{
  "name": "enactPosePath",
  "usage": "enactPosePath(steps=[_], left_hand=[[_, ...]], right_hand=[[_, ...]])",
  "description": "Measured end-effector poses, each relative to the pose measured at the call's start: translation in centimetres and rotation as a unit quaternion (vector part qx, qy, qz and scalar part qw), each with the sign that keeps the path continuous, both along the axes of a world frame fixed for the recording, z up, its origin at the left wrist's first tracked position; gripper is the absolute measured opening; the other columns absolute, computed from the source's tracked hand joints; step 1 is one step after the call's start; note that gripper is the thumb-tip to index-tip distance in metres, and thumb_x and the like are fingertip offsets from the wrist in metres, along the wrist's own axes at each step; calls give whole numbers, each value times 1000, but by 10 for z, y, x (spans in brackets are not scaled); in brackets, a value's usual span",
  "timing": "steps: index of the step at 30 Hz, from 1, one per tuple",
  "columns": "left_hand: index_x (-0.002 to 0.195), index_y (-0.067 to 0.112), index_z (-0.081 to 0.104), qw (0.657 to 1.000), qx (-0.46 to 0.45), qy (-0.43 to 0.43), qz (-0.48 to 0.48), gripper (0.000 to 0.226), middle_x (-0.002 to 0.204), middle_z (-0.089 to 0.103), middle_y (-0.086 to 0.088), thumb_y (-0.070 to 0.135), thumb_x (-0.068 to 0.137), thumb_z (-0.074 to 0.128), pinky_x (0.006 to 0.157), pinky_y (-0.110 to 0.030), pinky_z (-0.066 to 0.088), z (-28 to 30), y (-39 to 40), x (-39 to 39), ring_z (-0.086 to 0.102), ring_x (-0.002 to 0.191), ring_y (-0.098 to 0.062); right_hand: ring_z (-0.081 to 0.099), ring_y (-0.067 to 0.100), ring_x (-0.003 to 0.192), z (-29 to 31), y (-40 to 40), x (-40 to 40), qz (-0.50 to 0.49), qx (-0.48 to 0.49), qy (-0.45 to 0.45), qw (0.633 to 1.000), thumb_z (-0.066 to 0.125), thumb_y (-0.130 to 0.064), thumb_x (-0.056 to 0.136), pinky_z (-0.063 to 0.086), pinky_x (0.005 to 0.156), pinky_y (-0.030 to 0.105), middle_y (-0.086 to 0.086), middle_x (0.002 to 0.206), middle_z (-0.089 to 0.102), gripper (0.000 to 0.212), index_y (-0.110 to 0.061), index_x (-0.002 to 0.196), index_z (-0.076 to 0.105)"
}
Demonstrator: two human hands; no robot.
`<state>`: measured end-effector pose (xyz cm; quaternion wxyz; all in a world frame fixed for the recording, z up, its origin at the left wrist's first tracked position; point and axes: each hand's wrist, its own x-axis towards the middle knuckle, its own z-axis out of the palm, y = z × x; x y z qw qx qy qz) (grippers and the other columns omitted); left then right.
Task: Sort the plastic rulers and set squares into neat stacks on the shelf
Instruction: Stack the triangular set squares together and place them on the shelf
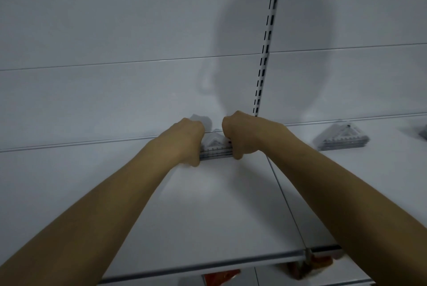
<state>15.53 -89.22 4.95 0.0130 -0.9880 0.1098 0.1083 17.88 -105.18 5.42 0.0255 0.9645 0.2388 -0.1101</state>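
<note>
Head view: I've got my left hand (184, 140) and right hand (240, 137) curled tight around the ends of a set-square stack (216, 149), which sits on the white shelf (208, 204) near the back.

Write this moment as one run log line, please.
left hand: grips stack left end | right hand: grips right end | set square stack: on shelf at back | second stack: right, untouched

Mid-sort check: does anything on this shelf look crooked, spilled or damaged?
Nothing stands out. Both hands, left and right, grip the set-square stack at the shelf's back; the second stack to the right sits tidy.
</note>
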Motion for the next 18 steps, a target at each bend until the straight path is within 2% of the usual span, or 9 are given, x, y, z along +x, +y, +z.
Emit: enactPosePath(steps=[2,4,6,11,14,16,18], left_hand=[[57,13,39,1000,-12,-1,-4,41,55,42,-1,12,71,78,44,-24,30,-1,2,-1,42,50,-13],[56,14,41,1000,-21,1,1,40,56,43,-1,14,72,78,44,-23,30,-3,4,-1,43,50,-13],[57,14,42,1000,-23,3,10,40,59,44,-1,15,73,78,45,-23,31,-4,5,1,45,52,-13],[57,13,50,999,-38,19,16,34,58,49,-1,17,68,81,48,-23,34,-1,4,5,49,55,-15],[69,10,67,998,-48,21,18,19,65,60,-5,18,66,83,51,-23,39,2,4,5,54,59,-16],[79,4,73,998,-56,20,22,23,75,69,-11,19,65,84,54,-25,42,2,4,5,57,63,-18],[81,3,75,998,-63,17,22,25,79,73,-13,18,64,85,54,-26,43,1,5,5,60,63,-19]], right_hand=[[61,24,75,0,-8,2,-10,15,14,1000,88,-20,70,54,61,33,5,74,55,37,-12,68,52],[67,21,77,0,-20,5,-26,46,31,998,90,-27,68,61,72,35,6,80,69,32,-8,85,70],[70,16,79,-2,-30,6,-38,74,45,996,90,-31,69,62,79,35,1,84,75,38,-13,100,77],[69,14,76,-8,-41,-1,-53,144,33,988,87,-24,73,57,69,26,-2,80,75,21,-18,92,80],[69,11,76,-13,-46,-5,-68,177,36,981,87,-21,75,57,71,25,1,85,76,21,-15,93,80],[69,11,76,-15,-48,-6,-74,197,39,977,87,-20,75,58,73,26,1,87,76,22,-14,95,80],[67,7,71,-16,-49,-5,-79,215,42,973,87,-18,74,55,67,20,-2,83,76,20,-15,93,81]])
